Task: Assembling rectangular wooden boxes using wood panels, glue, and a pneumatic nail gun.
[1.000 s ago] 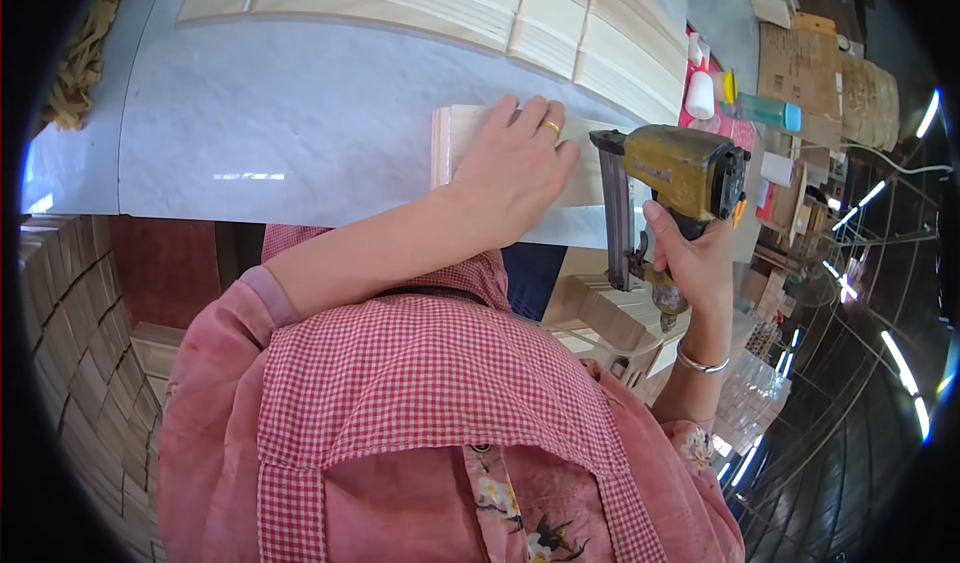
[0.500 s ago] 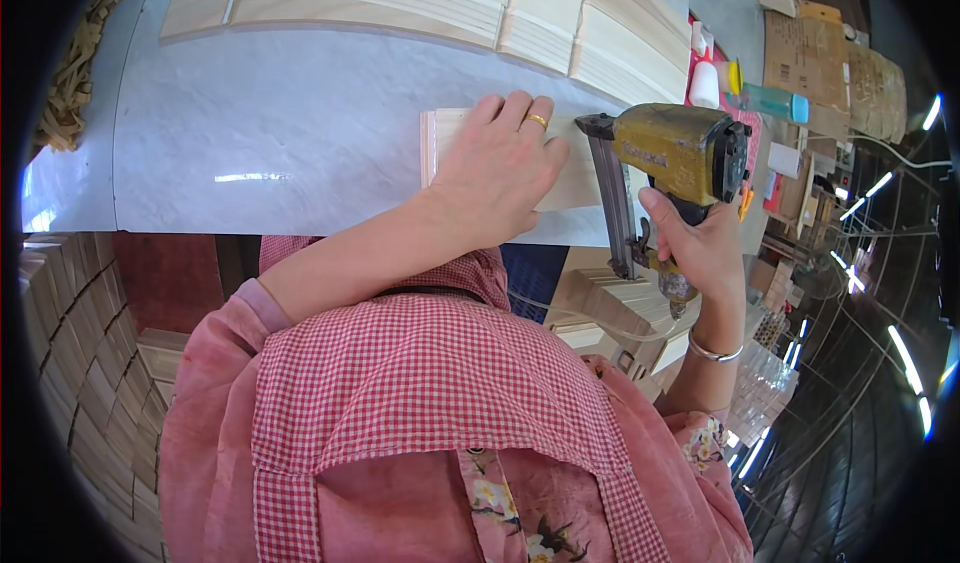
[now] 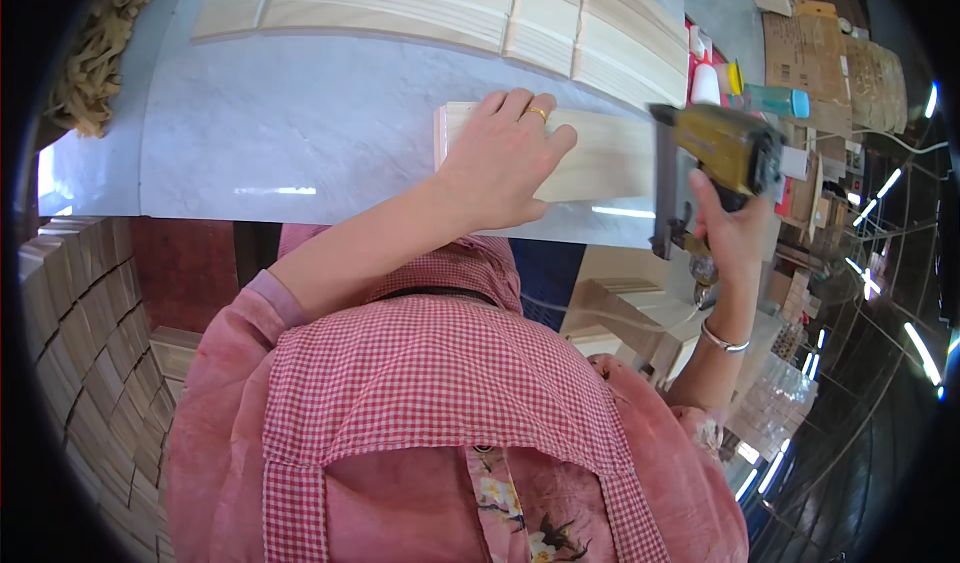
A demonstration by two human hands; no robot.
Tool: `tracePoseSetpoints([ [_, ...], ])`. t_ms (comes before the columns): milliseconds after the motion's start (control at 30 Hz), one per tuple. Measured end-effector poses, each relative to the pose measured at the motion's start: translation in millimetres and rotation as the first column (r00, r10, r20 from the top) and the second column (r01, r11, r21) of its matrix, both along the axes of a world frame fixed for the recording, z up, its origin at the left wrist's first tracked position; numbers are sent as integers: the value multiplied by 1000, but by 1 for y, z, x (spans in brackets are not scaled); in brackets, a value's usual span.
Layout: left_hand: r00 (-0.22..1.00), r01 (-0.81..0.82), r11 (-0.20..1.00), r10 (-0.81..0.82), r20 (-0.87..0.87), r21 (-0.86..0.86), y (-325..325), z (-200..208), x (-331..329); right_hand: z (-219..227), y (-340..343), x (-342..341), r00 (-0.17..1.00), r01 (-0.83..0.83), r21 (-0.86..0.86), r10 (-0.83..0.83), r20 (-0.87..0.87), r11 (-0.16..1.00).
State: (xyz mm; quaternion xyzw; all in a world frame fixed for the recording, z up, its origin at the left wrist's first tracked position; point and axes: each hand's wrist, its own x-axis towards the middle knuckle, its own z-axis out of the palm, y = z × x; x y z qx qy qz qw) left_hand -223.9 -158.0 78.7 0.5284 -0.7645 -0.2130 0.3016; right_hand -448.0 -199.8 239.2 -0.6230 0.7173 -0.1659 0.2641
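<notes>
A pale wooden board [image 3: 610,153] lies on the grey marbled tabletop [image 3: 290,128] near its front edge. My left hand [image 3: 500,158] is closed across the board near its left end, fingers over the far edge and thumb by the near one. The board's left end looks layered; my palm hides part of it. In my right hand [image 3: 735,233] is a yellow and black nail gun [image 3: 715,138], gripped by its handle and slightly blurred. It hangs upright by the board's right end; whether its nose touches the wood I cannot tell.
Several long pale wooden panels [image 3: 400,8] lie along the far side of the table. A white bottle [image 3: 705,83] and a teal bottle [image 3: 775,101] stand at the right. Stacked wood pieces [image 3: 85,303] fill the lower left. A thin hose [image 3: 610,315] trails below the table edge.
The nail gun and my right hand have moved right, uncovering more of the board. My left hand stays on the board, and the whole view has shifted a little.
</notes>
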Motion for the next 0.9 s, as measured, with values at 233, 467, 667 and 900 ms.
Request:
tracePoseSetpoints([
  [233,411,75,849,451,-792,523,38,37,114,-84,12,-158,968,-124,-242,64,-241,962],
  [467,-301,-183,671,657,-691,718,184,-9,227,-183,-8,-264,742,-95,-278,-119,-660,956],
  [667,-263,-503,336,818,-511,796,237,1,212,-221,-39,-299,732,-97,-237,-92,-675,967],
  [900,-136,-760,316,778,-613,568,262,-32,187,-199,-58,-260,644,-209,-297,-98,-758,932],
])
